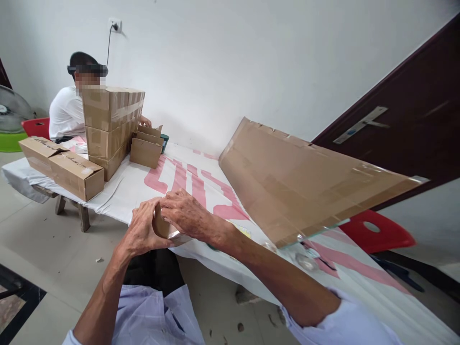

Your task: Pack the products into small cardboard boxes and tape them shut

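In front of my body, near the table's front edge, I hold what looks like a roll of packing tape (162, 226), brown on its face and shiny at the rim. My left hand (143, 225) wraps round its left side, thumb below. Across its top lies my right hand (187, 213), fingers bent and pressed against it; its fingertips are partly hidden. Beyond both hands spreads a white table cover (172, 184) with pink print.
Taped cardboard boxes (124, 124) stand stacked at the back left, with long boxes (68, 167) before them. An open carton (145, 151) sits beside the stack. A large cardboard sheet (305, 187) leans at right, near a red chair (381, 232). A co-worker (64, 110) sits behind the stack.
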